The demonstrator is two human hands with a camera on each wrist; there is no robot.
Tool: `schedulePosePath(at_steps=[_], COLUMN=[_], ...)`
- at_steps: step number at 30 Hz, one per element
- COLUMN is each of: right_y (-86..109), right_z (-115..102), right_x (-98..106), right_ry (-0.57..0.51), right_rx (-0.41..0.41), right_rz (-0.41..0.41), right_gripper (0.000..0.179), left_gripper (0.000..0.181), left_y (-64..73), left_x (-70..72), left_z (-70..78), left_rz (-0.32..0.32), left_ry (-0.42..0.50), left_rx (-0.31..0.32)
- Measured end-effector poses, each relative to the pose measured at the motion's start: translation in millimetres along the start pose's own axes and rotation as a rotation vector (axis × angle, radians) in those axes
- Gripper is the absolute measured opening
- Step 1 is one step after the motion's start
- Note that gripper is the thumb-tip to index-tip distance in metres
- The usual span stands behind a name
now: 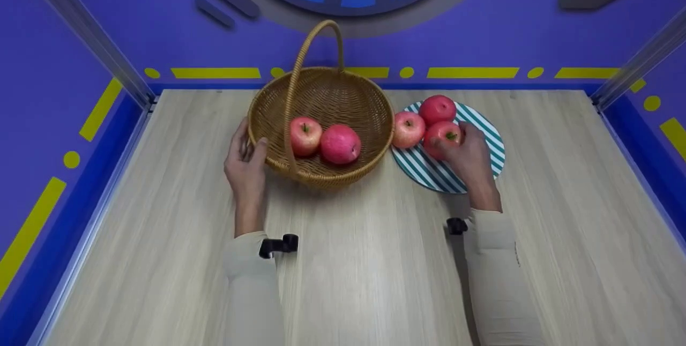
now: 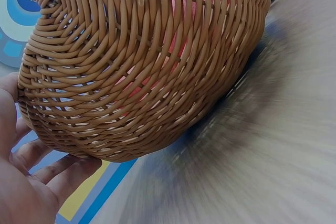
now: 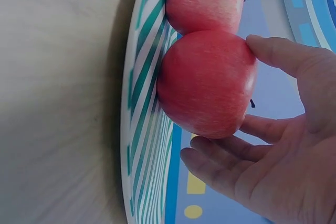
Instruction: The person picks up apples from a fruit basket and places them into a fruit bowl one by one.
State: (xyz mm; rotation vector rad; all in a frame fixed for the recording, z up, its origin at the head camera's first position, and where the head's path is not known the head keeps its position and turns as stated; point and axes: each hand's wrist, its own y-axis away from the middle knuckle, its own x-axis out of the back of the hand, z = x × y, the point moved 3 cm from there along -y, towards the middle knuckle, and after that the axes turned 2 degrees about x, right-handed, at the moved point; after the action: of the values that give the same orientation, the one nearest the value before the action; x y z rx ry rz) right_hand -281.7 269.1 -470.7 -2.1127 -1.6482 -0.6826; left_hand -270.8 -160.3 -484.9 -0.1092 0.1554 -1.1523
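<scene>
- At the far left, a blue-purple side panel with yellow bars and dots stands along the edge of the pale wood-grain bench.
- The left hand, below a light sleeve, grasps the left side of the wicker basket: its thumb lies over the rim, and its fingers are against the outside of the weave.
- A small black device sits at that wrist.
- The basket is on the left half of the bench, near the back, its tall handle arching over it.
- Inside the basket, a red apple with a pale yellowish patch lies with its stem upward, behind the foot of the handle; a deeper pink apple touches it on the right, its dimple turned rightward.
- Just right of the basket, a round plate with green and white stripes carries three more apples.
- The leftmost plate apple is close by the basket's rim; whether they touch, I cannot tell.
- Behind and to its right is the rear apple.
- The front apple sits on the plate, grasped between the thumb and fingers of the right hand, which reaches in from the right.
- Another black device is at the right wrist.
</scene>
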Motion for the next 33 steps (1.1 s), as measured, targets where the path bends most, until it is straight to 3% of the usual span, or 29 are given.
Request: schedulePosePath(at_steps=[11, 20, 33], right_y=[2.5, 8.1, 16.8], right_z=[-4.2, -19.8, -33.3], right_x=[5.3, 10.1, 11.2], right_ry=[0.025, 0.031, -0.109], right_rx=[0.006, 0.023, 0.206], right_rz=[0.004, 0.095, 0.146], right_gripper=[0.079, 0.078, 0.075], left_gripper=[0.056, 0.052, 0.051], left_y=[-1.6, -0.2, 0.0], left_x=[-1.4, 0.1, -1.0], left_z=[-1.3, -0.8, 0.0], left_rz=[-0.003, -0.003, 0.002], left_ry=[0.016, 0.015, 0.034], left_rx=[0.036, 0.001, -0.015])
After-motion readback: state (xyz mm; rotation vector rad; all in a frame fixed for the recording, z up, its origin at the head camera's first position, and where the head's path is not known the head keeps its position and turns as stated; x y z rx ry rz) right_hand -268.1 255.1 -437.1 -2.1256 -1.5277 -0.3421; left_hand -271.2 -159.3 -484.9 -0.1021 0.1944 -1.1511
